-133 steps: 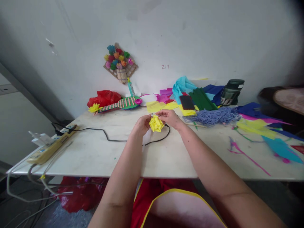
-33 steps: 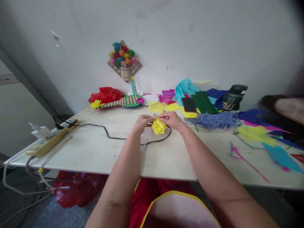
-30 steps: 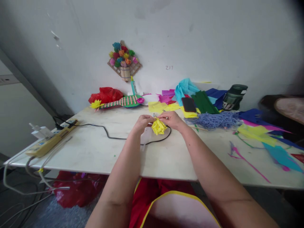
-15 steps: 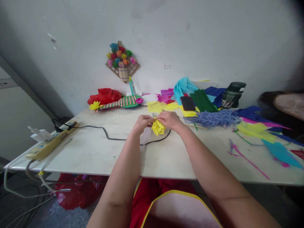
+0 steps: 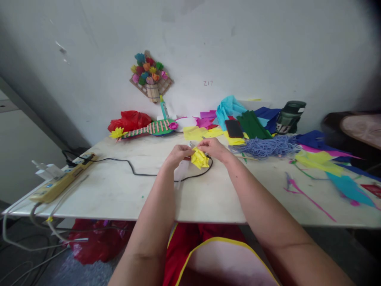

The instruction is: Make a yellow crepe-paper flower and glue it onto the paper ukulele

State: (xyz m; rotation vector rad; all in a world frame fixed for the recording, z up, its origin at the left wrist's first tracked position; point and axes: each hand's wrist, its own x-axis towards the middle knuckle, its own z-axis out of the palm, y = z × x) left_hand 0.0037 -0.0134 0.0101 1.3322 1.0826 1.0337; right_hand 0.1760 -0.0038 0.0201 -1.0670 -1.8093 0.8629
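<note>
A yellow paper flower [image 5: 200,158] is held over the middle of the table, its petals turned down towards me. My left hand [image 5: 179,154] pinches it from the left, fingers closed at its upper edge. From the right, my right hand [image 5: 214,148] is closed with the fingertips on the flower's top edge. A thin pointed tip sticks out above the right fingers; what it belongs to is hidden. Below my left hand lies a whitish translucent piece [image 5: 181,171], partly behind the wrist, beside a black cord [image 5: 132,169].
At the left stands a power strip [image 5: 64,178] with plugs. A green paper-covered instrument shape [image 5: 154,128] lies at the back. To the right are a phone [image 5: 234,129], blue-violet yarn [image 5: 266,147], crepe paper sheets [image 5: 254,124] and a dark green bottle [image 5: 291,117].
The flower has turned slightly in my fingers, and my right hand has shifted a little along its top edge. The whole view has moved slightly.
</note>
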